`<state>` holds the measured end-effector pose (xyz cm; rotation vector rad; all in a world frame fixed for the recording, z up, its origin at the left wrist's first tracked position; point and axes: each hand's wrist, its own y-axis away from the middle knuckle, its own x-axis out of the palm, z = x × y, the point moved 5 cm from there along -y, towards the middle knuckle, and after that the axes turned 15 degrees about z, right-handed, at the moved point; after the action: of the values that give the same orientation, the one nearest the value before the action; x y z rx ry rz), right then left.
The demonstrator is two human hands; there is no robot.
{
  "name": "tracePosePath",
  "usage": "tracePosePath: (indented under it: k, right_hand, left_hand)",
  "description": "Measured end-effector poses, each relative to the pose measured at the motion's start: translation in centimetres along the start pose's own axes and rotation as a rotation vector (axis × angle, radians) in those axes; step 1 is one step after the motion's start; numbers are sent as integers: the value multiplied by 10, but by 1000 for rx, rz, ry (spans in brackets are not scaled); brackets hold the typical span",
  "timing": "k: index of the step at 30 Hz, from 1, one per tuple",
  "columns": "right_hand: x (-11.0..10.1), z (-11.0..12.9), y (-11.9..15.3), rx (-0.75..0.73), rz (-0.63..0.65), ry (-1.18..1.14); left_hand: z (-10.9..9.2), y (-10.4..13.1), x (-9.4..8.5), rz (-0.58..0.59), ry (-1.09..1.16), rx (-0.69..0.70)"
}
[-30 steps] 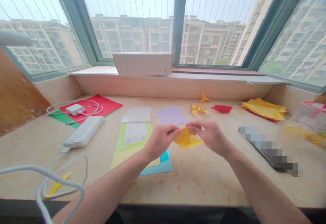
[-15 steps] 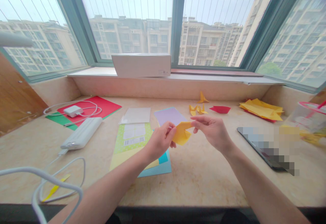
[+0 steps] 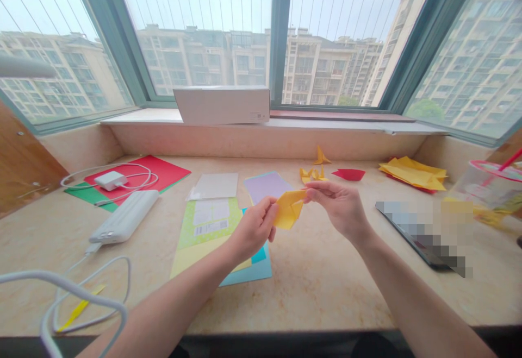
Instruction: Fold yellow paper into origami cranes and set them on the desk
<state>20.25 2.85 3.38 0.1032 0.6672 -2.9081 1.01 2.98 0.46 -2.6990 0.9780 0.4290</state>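
Observation:
A folded piece of yellow origami paper (image 3: 287,212) is held up over the middle of the table. My left hand (image 3: 258,226) pinches its left side between thumb and fingers. At the paper's upper right corner, the fingertips of my right hand (image 3: 332,201) are closed on the tip. Just behind the hands lies a purple sheet (image 3: 265,184). Beyond them sit small folded yellow paper figures (image 3: 312,174), another pointed yellow figure (image 3: 321,155) and a folded red paper piece (image 3: 348,174).
On the left are a white power bank (image 3: 124,218), a charger (image 3: 110,181) on red paper (image 3: 171,170) and looping cables. Coloured sheets (image 3: 214,208) lie under my left arm. A tablet-like device (image 3: 420,238), yellow papers (image 3: 411,172) and a clear cup (image 3: 485,189) stand right.
The loose flap of the yellow paper now lies closer to the rest of it. Both hands keep their grip, and the whole view has shifted slightly.

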Motion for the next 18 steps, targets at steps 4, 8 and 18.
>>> tracePosePath:
  k: [4,8,18]
  right_hand:
    - [-2,3,1,11,-24,91]
    - [-3,6,1,14,-29,116]
    - [16,2,2,11,133,63]
  left_hand:
    - [-4,1,-2,-9,-38,-3]
    - [-4,2,1,71,27,-9]
    - [-9,2,18,269,363,-32]
